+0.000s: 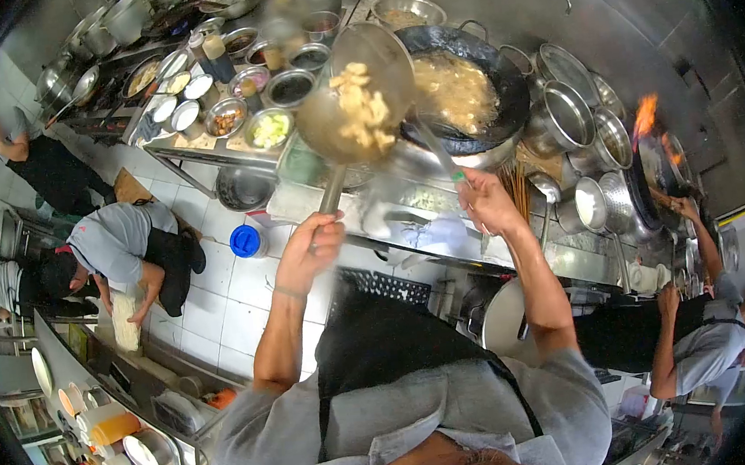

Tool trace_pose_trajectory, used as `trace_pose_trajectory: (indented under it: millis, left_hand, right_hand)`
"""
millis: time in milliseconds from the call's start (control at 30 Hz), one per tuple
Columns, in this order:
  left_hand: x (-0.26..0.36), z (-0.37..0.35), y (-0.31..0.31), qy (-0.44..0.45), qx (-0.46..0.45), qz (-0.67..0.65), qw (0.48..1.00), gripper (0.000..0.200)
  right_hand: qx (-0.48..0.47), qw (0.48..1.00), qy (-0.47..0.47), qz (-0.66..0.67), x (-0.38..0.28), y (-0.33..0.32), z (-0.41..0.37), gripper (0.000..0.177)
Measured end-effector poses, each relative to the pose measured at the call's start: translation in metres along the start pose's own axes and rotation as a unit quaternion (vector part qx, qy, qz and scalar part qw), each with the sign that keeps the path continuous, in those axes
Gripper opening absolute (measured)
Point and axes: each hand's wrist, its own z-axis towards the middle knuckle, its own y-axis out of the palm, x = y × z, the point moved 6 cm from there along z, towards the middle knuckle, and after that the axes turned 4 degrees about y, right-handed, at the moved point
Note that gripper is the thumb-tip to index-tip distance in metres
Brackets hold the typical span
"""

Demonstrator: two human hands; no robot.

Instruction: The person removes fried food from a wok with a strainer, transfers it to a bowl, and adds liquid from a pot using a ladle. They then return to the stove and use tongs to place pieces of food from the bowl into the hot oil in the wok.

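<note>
Both my hands are closed on long metal handles. My left hand [312, 245] grips the handle of a round strainer [321, 129] holding golden-brown fried pieces [362, 109]. My right hand [487, 200] grips a handle with a green band [459, 175]. That handle runs up to a second round metal utensil [371, 45], which overlaps the strainer; blur hides whether it is a skimmer or a ladle. Just right of them sits a black wok [511, 96] with bubbling, golden-brown contents [456, 90]. The strainer is left of the wok, above the counter's edge.
Bowls of ingredients, such as chopped green vegetable [269, 129], and sauce bottles [216, 53] crowd the counter at left. Metal pots [563, 117] stand right of the wok. Flames [646, 115] rise near a co-worker [710, 345] at right. Another person [130, 245] bends at left.
</note>
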Motion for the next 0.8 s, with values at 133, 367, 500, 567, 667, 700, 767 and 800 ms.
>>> trace_pose_trajectory:
  millis: [133, 367, 500, 567, 667, 700, 767, 800]
  left_hand:
    - [0.001, -0.007, -0.021, 0.034, 0.023, 0.054, 0.998, 0.016]
    - [-0.002, 0.002, -0.070, 0.043, 0.045, 0.093, 0.994, 0.021]
    - [-0.014, 0.004, -0.109, -0.027, -0.004, 0.011, 1.000, 0.026]
    - [-0.018, 0.000, -0.112, 0.007, 0.004, 0.046, 0.999, 0.032]
    - [-0.022, -0.002, -0.122, 0.043, 0.036, 0.084, 0.995, 0.039]
    - [-0.025, 0.002, -0.125, 0.046, 0.047, 0.098, 0.993, 0.041]
    - [-0.034, -0.001, -0.112, 0.100, 0.093, 0.086, 0.987, 0.050]
    - [-0.036, -0.005, -0.121, 0.108, 0.124, 0.068, 0.984, 0.053]
  right_hand:
    - [0.088, 0.953, -0.175, -0.232, 0.018, -0.007, -0.005, 0.038]
    - [0.253, 0.938, -0.190, -0.144, 0.006, -0.055, -0.032, 0.033]
    - [0.300, 0.941, -0.124, 0.099, 0.008, -0.115, -0.055, 0.028]
    - [0.307, 0.930, -0.124, 0.161, 0.027, -0.160, -0.054, 0.016]
    - [0.255, 0.907, -0.102, 0.318, 0.057, -0.224, -0.044, 0.019]
    - [0.220, 0.896, -0.119, 0.367, 0.082, -0.256, -0.032, 0.019]
    - [0.141, 0.877, -0.073, 0.454, 0.124, -0.298, -0.021, 0.020]
    - [0.059, 0.852, -0.090, 0.513, 0.133, -0.306, -0.019, 0.020]
